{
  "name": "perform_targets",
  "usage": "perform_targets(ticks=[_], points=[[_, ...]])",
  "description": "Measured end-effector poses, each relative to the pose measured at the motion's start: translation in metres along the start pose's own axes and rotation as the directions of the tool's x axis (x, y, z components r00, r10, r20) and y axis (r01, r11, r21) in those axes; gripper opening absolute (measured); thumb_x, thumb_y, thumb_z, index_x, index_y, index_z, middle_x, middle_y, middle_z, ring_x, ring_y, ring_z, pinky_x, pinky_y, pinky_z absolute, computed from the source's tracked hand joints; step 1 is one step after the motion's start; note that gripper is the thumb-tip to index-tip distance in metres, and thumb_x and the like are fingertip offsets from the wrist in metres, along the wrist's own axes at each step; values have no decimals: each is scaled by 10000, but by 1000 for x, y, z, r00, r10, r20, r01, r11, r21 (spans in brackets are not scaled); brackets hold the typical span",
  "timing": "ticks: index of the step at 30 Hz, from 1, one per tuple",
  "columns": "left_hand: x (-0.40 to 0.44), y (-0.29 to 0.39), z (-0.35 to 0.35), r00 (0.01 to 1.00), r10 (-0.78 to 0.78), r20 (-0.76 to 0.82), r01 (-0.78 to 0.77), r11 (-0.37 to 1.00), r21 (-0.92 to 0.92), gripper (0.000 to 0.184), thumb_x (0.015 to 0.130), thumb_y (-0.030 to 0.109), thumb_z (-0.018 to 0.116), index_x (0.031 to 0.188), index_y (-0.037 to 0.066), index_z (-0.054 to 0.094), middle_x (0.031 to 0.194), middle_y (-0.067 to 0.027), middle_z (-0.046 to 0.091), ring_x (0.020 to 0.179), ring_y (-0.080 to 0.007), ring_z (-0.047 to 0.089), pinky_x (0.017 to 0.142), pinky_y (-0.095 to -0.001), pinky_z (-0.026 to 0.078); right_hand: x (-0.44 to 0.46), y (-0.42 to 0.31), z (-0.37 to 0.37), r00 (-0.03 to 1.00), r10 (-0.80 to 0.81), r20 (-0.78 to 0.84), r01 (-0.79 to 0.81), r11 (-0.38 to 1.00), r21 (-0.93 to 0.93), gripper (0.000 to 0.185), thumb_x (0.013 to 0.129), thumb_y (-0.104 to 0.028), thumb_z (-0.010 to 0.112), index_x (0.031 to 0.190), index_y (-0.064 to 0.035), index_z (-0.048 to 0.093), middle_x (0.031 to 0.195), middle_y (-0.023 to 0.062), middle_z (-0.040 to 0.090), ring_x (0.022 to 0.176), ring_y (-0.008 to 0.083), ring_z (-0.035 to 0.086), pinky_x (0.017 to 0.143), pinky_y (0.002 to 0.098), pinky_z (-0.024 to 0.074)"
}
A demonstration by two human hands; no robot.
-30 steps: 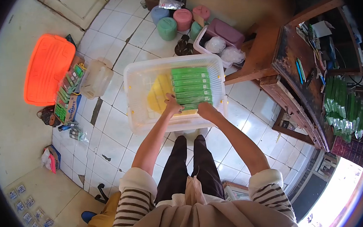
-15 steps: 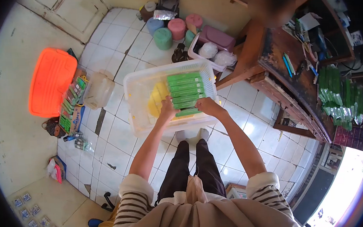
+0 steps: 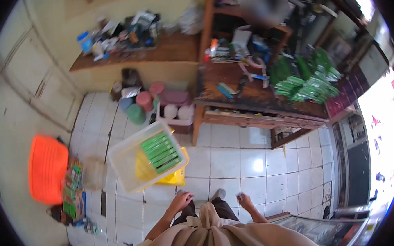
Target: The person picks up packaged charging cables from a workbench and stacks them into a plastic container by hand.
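Note:
A translucent white bin [image 3: 125, 174] rests on a yellow stool [image 3: 178, 176] in front of me, with a row of green packs [image 3: 160, 152] inside it. My left hand [image 3: 182, 199] is off the bin, below its near edge, its fingers loosely bent; what they hold, if anything, is too small to tell. My right hand [image 3: 244, 201] hangs low by my body, fingers curled and blurred, nearest to my leg. Many more green packs in clear wrap [image 3: 305, 82] are piled on the wooden desk [image 3: 268, 103].
An orange lid [image 3: 48, 168] leans at the left wall beside a box of green packs [image 3: 73, 193]. Round colored containers [image 3: 136, 114] and a pink bin [image 3: 176, 117] stand by the desk. A glass case [image 3: 312, 231] is at the lower right.
My view has turned right and up toward the desk. Both hands have let go of the green packs in the bin and drawn back toward my body.

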State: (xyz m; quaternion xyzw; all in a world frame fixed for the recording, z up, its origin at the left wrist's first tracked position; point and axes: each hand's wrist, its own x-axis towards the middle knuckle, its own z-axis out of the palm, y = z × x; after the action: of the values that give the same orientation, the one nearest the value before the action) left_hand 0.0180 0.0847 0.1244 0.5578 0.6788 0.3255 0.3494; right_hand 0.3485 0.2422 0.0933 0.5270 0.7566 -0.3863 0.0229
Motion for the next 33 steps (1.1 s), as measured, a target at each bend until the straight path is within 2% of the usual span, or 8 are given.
perform_targets(ticks=[2, 5, 11, 16, 17, 21, 25, 33], points=[[-5, -42, 37, 970, -230, 80, 237, 967, -96, 204, 811, 182, 565, 984, 74, 574, 864, -106, 609, 805, -249, 594, 718, -351, 478, -49, 96, 22, 901, 388, 195, -361, 919, -158, 394, 778, -373, 529, 875, 2, 604, 860, 242, 601, 842, 403, 571, 740, 461, 458], [-8, -79, 62, 859, -478, 184, 475, 878, 61, 250, 779, 216, 595, 992, 85, 583, 917, -109, 633, 880, -238, 604, 763, -342, 478, -126, 156, 19, 679, 656, 329, -685, 728, -36, 388, 777, -370, 535, 886, -4, 609, 851, 225, 612, 837, 373, 585, 728, 446, 464], [70, -34, 112, 877, -445, 183, 409, 890, 204, 247, 766, 214, 588, 976, 85, 581, 930, -103, 640, 870, -249, 613, 765, -344, 481, -159, 215, 1, 654, 707, 269, -741, 526, 418, 377, 774, -362, 548, 908, -17, 620, 834, 190, 635, 826, 312, 611, 704, 416, 475], [181, 99, 162, 974, -9, 228, 20, 999, -49, 237, 811, 166, 584, 1016, 55, 543, 922, -107, 625, 850, -214, 616, 745, -319, 487, -71, 261, -42, 843, 535, -56, -436, 742, 509, 359, 812, -326, 515, 975, -13, 583, 821, 202, 627, 786, 329, 609, 705, 412, 463], [205, 138, 165, 974, 69, 215, -56, 996, -69, 229, 818, 151, 578, 1020, 50, 541, 926, -107, 622, 851, -209, 615, 747, -313, 487, -52, 235, -82, 837, 464, -289, -329, 849, 413, 270, 842, -234, 491, 886, 3, 613, 702, 106, 619, 630, 192, 578, 569, 342, 459], [293, 289, 158, 927, 338, 163, -303, 930, -206, 205, 838, 81, 543, 1039, 41, 534, 938, -89, 607, 838, -171, 603, 741, -279, 481, 9, 143, -262, 825, 289, -486, 3, 857, 515, 240, 865, -188, 500, 993, 2, 572, 856, 153, 638, 810, 271, 619, 684, 347, 469], [364, 414, 130, 832, 554, -32, -516, 752, -411, 198, 845, 53, 530, 1041, 30, 536, 953, -47, 592, 855, -144, 586, 749, -250, 463, 55, 78, -403, 612, -25, -791, 467, 818, 336, 195, 859, -114, 507, 1019, -16, 559, 862, 115, 612, 800, 178, 588, 724, 279, 456], [502, 562, 81, 629, 575, -522, -755, 611, -237, 336, 837, 137, 564, 1134, 12, 468, 1116, -128, 483, 1062, -220, 479, 899, -335, 385, 124, -37, -613, 214, -327, -920, 721, 688, -77, 246, 865, -152, 541, 1078, -27, 537, 922, 108, 564, 792, 170, 547, 705, 283, 447]])
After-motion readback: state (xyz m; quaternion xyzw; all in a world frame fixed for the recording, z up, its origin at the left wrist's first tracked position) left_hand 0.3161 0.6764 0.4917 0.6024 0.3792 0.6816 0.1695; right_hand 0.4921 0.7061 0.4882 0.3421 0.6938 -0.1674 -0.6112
